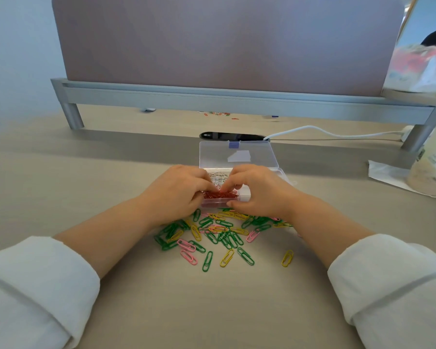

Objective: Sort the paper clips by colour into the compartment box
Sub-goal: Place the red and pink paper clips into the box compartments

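A clear plastic compartment box (247, 196) stands open on the desk, its lid (237, 153) tilted back. Red clips (220, 195) fill the near-left compartment; white or silver clips (218, 178) lie in the one behind. My left hand (179, 195) and my right hand (257, 190) meet over the box, fingers curled down into the red clips. Whether either pinches a clip is hidden by the fingers. A loose heap of green, yellow and pink clips (222, 234) lies on the desk just in front of the box, between my wrists.
A raised grey shelf with a mauve screen (227, 96) crosses the back of the desk. A black device (230, 136) with a white cable (337, 133) lies behind the box. A bag and paper (428, 170) sit at the right. More clips (215, 113) lie under the shelf.
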`<state>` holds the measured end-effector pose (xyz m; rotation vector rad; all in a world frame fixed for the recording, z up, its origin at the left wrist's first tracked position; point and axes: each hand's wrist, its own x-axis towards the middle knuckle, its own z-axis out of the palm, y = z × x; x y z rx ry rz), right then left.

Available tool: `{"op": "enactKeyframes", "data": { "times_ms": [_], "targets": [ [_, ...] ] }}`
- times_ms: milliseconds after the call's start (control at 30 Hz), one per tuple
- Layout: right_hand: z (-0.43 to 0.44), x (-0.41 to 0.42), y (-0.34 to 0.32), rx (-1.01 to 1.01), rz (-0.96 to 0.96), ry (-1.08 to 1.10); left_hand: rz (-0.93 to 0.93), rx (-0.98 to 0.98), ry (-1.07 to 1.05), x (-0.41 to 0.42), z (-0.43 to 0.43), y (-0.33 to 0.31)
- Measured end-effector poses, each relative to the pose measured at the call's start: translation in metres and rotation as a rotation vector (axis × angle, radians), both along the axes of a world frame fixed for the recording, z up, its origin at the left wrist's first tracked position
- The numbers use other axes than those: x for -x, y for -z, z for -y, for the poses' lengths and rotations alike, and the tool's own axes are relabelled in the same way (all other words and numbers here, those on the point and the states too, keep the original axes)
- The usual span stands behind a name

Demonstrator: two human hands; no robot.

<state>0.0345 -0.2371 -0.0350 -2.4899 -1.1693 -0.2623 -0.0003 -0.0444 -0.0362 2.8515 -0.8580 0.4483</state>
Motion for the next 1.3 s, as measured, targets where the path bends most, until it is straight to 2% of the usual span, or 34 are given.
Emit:
{"op": "enactKeyframes", "data": {
  "times_ms": [133,367,533,700,833,1067,1167,1300],
  "targets": [
    [0.0,0.001,-0.001,-0.003,0.026,0.05,0.055,-0.159,-0.004,-0.001,-0.002,0.002],
    [-0.005,-0.002,0.004,0.034,0.027,0.105,0.032,-0.023,-0.05,-0.002,-0.001,0.002],
    [-0.004,0.0,0.003,0.038,0.028,0.131,0.046,-0.108,-0.014,-0.005,-0.003,0.006],
    [-0.005,0.0,0.003,0.072,0.006,0.168,0.004,-0.055,-0.118,-0.005,-0.003,0.004],
    [-0.008,0.001,0.004,0.066,0.025,0.182,0.058,-0.135,-0.034,0.0,-0.009,0.004],
    [-0.009,0.006,0.001,-0.017,0.092,0.155,0.048,0.051,-0.11,0.009,-0.031,0.0],
    [-0.018,0.013,-0.001,-0.081,0.077,0.069,0.003,0.149,-0.193,0.016,-0.049,-0.002],
    [-0.033,0.024,-0.001,-0.001,0.017,0.053,-0.1,0.141,-0.299,0.024,-0.067,-0.003]
  ]
}}
